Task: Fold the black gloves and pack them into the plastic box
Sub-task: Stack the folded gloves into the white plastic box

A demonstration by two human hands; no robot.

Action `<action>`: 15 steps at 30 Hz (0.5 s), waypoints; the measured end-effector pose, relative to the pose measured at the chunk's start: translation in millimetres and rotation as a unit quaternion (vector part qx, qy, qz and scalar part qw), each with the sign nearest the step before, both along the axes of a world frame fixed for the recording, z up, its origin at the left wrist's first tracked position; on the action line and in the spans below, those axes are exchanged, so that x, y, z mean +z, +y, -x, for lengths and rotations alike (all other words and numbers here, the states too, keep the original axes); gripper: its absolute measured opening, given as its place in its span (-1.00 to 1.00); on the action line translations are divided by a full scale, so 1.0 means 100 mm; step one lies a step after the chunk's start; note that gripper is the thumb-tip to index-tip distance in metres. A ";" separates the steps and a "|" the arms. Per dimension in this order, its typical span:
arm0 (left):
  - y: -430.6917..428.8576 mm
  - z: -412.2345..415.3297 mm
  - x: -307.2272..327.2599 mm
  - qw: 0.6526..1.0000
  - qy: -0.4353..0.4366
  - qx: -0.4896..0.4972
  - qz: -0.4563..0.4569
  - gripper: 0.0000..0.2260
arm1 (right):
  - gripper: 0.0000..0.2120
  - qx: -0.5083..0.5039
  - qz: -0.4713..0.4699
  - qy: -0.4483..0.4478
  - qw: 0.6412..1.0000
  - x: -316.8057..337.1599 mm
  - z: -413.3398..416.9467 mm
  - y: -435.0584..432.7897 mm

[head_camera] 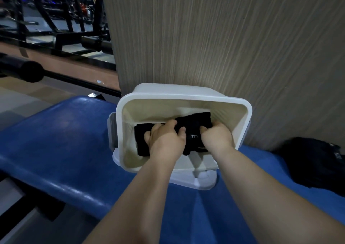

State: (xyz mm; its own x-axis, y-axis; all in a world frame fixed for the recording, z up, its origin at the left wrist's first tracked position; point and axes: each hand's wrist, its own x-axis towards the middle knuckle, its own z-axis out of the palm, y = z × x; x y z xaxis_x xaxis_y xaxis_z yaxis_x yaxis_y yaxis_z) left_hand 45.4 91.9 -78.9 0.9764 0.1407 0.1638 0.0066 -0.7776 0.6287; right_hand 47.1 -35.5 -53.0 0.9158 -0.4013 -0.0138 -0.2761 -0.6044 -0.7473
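Inside the plastic box (183, 96), the black gloves (194, 124) lie as a folded bundle on the bottom, and both my hands are down on them. My left hand (166, 137) has its fingers curled round the left part of the bundle, with the thumb hooked over the fabric near the middle. My right hand (216, 137) grips the right part, its fingers tucked into the cloth so that I cannot see their tips. Small white lettering shows on the fabric between my two hands. The far edge of the bundle reaches toward the back wall of the box, and its left edge sits near the left wall.

The box is white, with rounded corners and a clip on its left side. It rests on a flat white piece (203, 180) that sticks out under its near edge. Both sit on a blue padded bench (65, 131), pushed up against a wood-grain wall panel (224, 38). To my right, well apart from the box, a dark black item (313, 161) with white lettering lies on the bench. Dark gym frames (56, 19) stand off to the left.
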 end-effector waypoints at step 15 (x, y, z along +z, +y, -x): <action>-0.05 0.04 -0.02 0.996 0.004 0.020 0.087 -0.65 | -0.50 0.081 0.152 -0.056 0.983 -0.05 0.22 -0.02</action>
State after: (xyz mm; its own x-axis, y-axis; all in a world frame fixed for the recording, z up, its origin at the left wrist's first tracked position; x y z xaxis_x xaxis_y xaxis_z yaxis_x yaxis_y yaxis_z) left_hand 41.7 87.3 -80.5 0.9703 0.2061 0.1264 0.0411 -0.6560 0.7536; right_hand 25.2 -37.6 -57.6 0.9572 -0.2191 0.1891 -0.0830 -0.8338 -0.5458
